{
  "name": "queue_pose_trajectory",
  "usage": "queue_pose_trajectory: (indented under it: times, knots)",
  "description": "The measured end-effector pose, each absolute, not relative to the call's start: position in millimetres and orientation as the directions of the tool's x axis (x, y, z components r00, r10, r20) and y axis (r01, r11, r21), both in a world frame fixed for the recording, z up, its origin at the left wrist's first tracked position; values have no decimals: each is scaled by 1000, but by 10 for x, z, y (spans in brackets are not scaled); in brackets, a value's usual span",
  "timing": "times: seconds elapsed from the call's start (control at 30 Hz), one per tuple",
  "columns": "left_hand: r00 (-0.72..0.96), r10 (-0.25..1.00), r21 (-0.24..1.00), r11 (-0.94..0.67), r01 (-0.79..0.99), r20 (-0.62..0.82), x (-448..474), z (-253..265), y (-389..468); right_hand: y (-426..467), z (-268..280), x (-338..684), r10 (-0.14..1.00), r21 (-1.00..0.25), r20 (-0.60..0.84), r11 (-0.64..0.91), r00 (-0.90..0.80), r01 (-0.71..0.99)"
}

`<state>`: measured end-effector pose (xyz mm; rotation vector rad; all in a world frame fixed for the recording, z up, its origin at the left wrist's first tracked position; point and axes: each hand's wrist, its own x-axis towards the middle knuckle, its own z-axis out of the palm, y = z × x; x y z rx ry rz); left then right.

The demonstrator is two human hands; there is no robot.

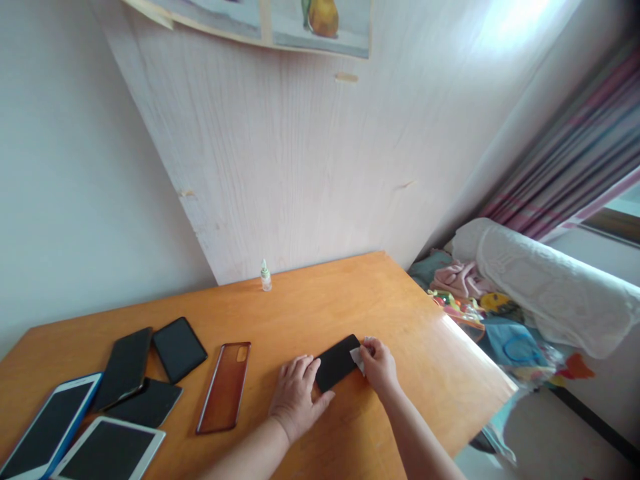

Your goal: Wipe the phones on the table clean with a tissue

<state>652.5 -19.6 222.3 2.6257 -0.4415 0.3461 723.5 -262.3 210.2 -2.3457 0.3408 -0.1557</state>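
A black smartphone [336, 364] lies flat and slanted on the wooden table, its screen dark. My left hand [299, 393] rests at the phone's left end, fingers stretched out and the thumb apart, palm down. At the opposite end, my right hand [379, 365] pinches a small white wipe [357, 359] and presses it against the phone's edge. Part of the wipe is hidden under the fingers. Left of my hands lies a see-through brownish phone case [224, 388], with nothing inside it.
Several tablets and dark devices lie at the left, among them a white tablet [111, 451], a blue-cased tablet [53, 423] and a black device [180, 349]. A small dropper bottle [265, 277] stands by the wall. Beyond the table's [420, 313] right edge are piled fabrics and bags.
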Motion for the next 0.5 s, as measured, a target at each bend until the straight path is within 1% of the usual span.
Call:
queue_pose_trajectory:
  times: [0.1, 0.23, 0.37, 0.5]
  knots:
    - [927, -248, 389, -854, -346, 281, 6510, 2252, -215, -2602, 2126, 7203, -317, -707, 32, -678, 948, -203]
    - [932, -253, 400, -851, -342, 259, 6509, 2262, -228, -2622, 2152, 7168, -328, -724, 22, -657, 944, -211]
    - [922, -243, 429, -829, -358, 301, 6506, 2249, -220, -2664, 2163, 7139, -328, -756, -17, -613, 944, -227]
    - [910, -198, 488, -792, -367, 363, 6499, 2280, -209, -2631, 2191, 7114, -334, -807, -43, -545, 942, -230]
